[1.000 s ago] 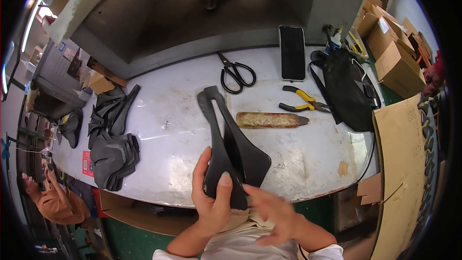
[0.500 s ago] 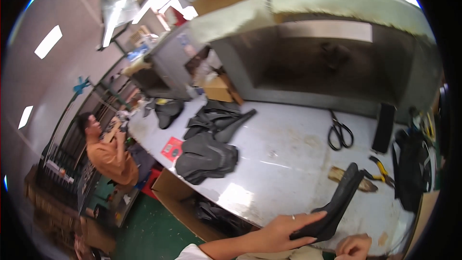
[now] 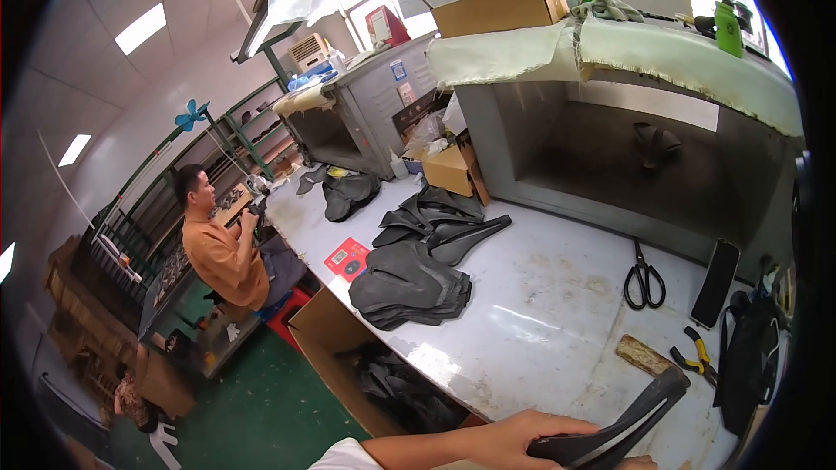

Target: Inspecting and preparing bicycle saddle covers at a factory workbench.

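Observation:
My left hand [image 3: 542, 435] is closed round the wide end of a black bicycle saddle [image 3: 620, 422], its thumb and fingers on opposite sides. The saddle is tilted, its narrow nose pointing away to the right, and a pale strip runs along its middle. Only a sliver of my right hand [image 3: 637, 464] shows at the lower edge, beside the saddle; its fingers are mostly hidden. Just beyond the saddle's nose lies a worn brownish block [image 3: 646, 354], with yellow-and-black pliers [image 3: 695, 355] to its right.
Grey saddle-shaped pieces [image 3: 409, 287] are stacked left on the white table [image 3: 540, 296], near more black saddle parts [image 3: 444, 218]. Black-handled scissors [image 3: 643, 283] and a phone-like black slab [image 3: 716, 283] lie before a grey open-fronted box [image 3: 610, 200]. Another person [image 3: 222, 252] sits at far left.
The view has shifted, placing table items lower and further right. The saddle has turned, so its pale middle strip shows. My right hand has dropped mostly out of view.

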